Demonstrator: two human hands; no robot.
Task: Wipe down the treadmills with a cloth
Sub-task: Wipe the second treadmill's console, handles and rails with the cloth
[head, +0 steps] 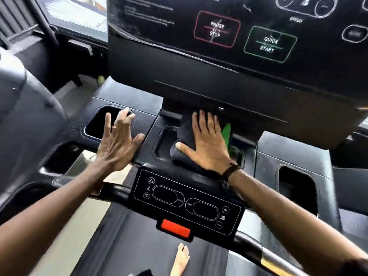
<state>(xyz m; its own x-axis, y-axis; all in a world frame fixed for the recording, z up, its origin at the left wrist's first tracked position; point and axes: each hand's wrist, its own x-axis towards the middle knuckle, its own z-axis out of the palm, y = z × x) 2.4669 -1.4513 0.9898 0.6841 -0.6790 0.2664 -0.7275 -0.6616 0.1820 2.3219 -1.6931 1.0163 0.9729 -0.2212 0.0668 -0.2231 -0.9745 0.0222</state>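
Setting: treadmill [123, 100] console fills the view, a dark screen [239, 36] at 12 o'clock showing PAUSE/STOP and QUICK START boxes.
Right hand [207, 144]: lies flat at the centre, fingers straight and slightly spread, pressing down on the cloth.
Cloth [186, 134]: dark, folded, lying in the middle tray just under the screen's lower edge; something green [227, 132] shows at the hand's 3 o'clock side.
Left hand [117, 142]: at 9 o'clock from the cloth, fingers spread, holding nothing, over the left cup recess [99, 124]; whether it touches the console I cannot tell.
Control panel [185, 202]: at 6 o'clock below both hands, on the handlebar [113, 191], with a red tab [175, 228] under it.
Wristband [231, 170]: dark, on the right wrist.
Foot [180, 259]: bare, on the belt [127, 246], at 6 o'clock.
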